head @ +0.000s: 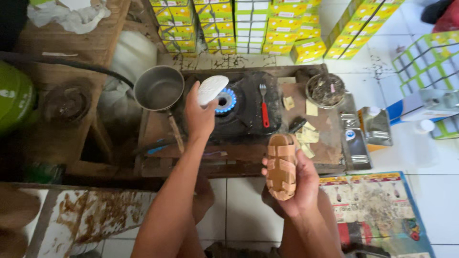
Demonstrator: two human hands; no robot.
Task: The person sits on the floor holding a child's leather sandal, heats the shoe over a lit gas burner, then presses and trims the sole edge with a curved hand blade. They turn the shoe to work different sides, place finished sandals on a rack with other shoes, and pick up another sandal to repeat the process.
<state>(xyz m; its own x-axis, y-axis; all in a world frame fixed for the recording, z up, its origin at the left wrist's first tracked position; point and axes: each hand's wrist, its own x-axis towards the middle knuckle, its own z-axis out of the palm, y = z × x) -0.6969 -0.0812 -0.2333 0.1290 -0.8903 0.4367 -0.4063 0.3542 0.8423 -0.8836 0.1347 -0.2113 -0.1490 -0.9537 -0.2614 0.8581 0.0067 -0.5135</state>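
White oval shoe sole (212, 89), centre frame over the lit blue burner (225, 100): left hand (200, 114) is pinching its lower edge. Looks light, flexible. Right hand (292, 184) is clamping the tan strappy sandal upper (281, 165), soft, lower centre.

I'm seeing a metal pot (158, 88) sitting left of the gas burner (224, 101) — its blue flame is burning. A red-handled fork (263, 106) is lying on the stove, a round tin (325, 89) is standing right, and yellow boxes (248, 25) are stacking up behind.
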